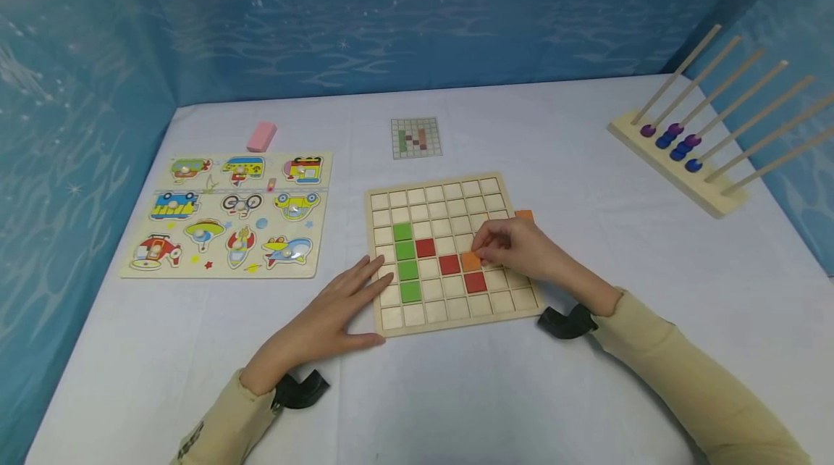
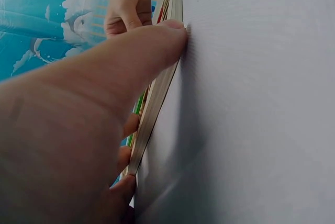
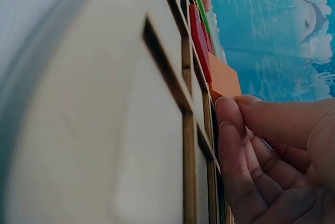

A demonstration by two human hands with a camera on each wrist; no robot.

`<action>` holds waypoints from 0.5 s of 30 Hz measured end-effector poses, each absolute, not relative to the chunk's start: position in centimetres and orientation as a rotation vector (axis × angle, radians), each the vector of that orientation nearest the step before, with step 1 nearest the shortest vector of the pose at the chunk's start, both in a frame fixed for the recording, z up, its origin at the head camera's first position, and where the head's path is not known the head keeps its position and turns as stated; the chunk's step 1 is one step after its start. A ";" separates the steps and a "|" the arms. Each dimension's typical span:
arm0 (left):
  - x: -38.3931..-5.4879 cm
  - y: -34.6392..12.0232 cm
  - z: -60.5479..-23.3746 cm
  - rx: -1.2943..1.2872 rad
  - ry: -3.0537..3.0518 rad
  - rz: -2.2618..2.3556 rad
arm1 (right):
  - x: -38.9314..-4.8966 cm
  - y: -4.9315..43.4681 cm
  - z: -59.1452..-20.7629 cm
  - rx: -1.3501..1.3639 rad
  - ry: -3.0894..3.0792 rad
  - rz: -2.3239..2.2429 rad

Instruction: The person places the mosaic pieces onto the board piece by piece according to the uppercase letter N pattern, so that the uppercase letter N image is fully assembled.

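A wooden grid board (image 1: 435,313) lies on the white table. My right hand (image 1: 521,248) pinches an orange square tile (image 3: 224,77) between thumb and forefinger, tilted over a cell at the right of the red tiles. Three red tiles (image 1: 449,264) and a column of several green tiles (image 1: 407,270) sit in the grid. My left hand (image 1: 326,313) rests with spread, fairly straight fingers on the board's left edge; in the left wrist view its thumb touches the near side. A second orange piece (image 1: 524,216) shows partly behind my right hand, by the board's right edge.
Behind the board lies a small pattern card (image 1: 417,137) with coloured squares. To the left are a vehicle peg puzzle (image 1: 228,233) and a pink block (image 1: 262,137). A wooden peg stand (image 1: 677,164) with purple and blue beads stands at the far right.
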State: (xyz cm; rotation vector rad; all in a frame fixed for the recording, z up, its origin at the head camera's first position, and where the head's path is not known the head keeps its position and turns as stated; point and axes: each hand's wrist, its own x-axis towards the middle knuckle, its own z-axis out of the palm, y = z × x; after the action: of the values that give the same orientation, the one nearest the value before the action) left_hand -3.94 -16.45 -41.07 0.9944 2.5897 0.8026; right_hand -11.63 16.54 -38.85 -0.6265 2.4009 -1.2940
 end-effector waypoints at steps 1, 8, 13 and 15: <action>-3.9 -16.5 -41.1 0.994 2.590 0.803 | -11.6 16.5 -38.9 -0.626 2.409 -1.286; -4.0 -16.4 -41.3 1.018 2.597 0.806 | -11.9 17.2 -38.3 -0.647 2.511 -1.269; -4.1 -16.5 -41.3 1.021 2.598 0.794 | -13.1 19.5 -37.1 -0.528 2.602 -1.266; -4.1 -16.5 -41.3 1.013 2.596 0.793 | -13.5 20.7 -37.0 -0.468 2.646 -1.253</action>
State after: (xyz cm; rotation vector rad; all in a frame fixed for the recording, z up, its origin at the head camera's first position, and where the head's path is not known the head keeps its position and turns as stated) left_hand -4.09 -16.51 -41.30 1.0131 2.5962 0.7927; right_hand -13.54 20.68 -36.98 -0.4683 2.6460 -1.2528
